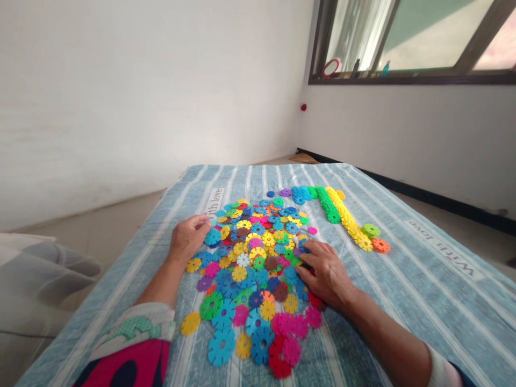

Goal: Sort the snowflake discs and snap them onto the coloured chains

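A wide heap of notched plastic snowflake discs [258,252] in blue, yellow, pink, green, red and other colours lies on the striped cloth. At the heap's left edge is my left hand [187,236], its fingers stretched toward a blue disc [213,236]; nothing shows in its grasp. My right hand [326,269] rests on the right side of the heap, fingers apart and touching discs, its fingertips partly hidden among them. Beyond that hand lie a long overlapping row of yellow discs [349,219] and a shorter green row [327,204].
Blue discs [300,194] and a purple disc [285,192] lie at the far end of the rows. An orange disc [381,245] and a lime-green disc [371,231] sit near the yellow row's close end. Walls and a window [419,37] stand beyond the cloth-covered surface [407,301].
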{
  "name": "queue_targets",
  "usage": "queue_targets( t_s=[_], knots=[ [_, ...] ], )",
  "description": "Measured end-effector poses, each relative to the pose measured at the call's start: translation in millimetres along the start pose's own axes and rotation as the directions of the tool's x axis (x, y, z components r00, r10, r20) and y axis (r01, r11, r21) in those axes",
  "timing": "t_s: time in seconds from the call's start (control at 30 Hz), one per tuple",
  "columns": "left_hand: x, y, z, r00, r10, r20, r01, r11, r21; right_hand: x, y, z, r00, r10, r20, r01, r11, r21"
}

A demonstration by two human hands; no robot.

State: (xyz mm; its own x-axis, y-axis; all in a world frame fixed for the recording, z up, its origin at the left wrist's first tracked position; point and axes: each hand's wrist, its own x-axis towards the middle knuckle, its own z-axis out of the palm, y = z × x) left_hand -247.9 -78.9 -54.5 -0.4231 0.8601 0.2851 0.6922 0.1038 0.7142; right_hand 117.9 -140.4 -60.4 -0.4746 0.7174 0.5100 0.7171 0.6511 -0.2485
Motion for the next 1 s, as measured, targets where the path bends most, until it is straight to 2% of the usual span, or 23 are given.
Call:
queue_targets(
  t_s=[0.3, 0.47, 0.77, 1.0],
  knots=[
    [1.3, -2.6, 0.4, 1.000, -0.001, 0.016, 0.001, 1.000, 0.006, 1.8, -8.8, -4.3, 0.999, -0.042, -0.014, 0.042, 0.999, 0.012],
    [0.6, -1.5, 0.7, 1.000, 0.006, 0.007, -0.006, 1.000, 0.022, 0.8, -3.9, -0.6, 0.997, -0.052, -0.055, 0.053, 0.999, 0.007],
    [0.4, -1.1, 0.7, 1.000, 0.018, 0.004, -0.018, 1.000, 0.011, 5.7, -4.8, 1.0, 0.999, -0.005, 0.047, 0.004, 1.000, 0.017],
    [-0.3, 0.8, -0.3, 1.000, 0.012, 0.005, -0.012, 1.000, 0.009, 9.0, -6.6, 1.2, 0.996, -0.002, 0.088, 0.008, 0.998, -0.068]
  ],
)
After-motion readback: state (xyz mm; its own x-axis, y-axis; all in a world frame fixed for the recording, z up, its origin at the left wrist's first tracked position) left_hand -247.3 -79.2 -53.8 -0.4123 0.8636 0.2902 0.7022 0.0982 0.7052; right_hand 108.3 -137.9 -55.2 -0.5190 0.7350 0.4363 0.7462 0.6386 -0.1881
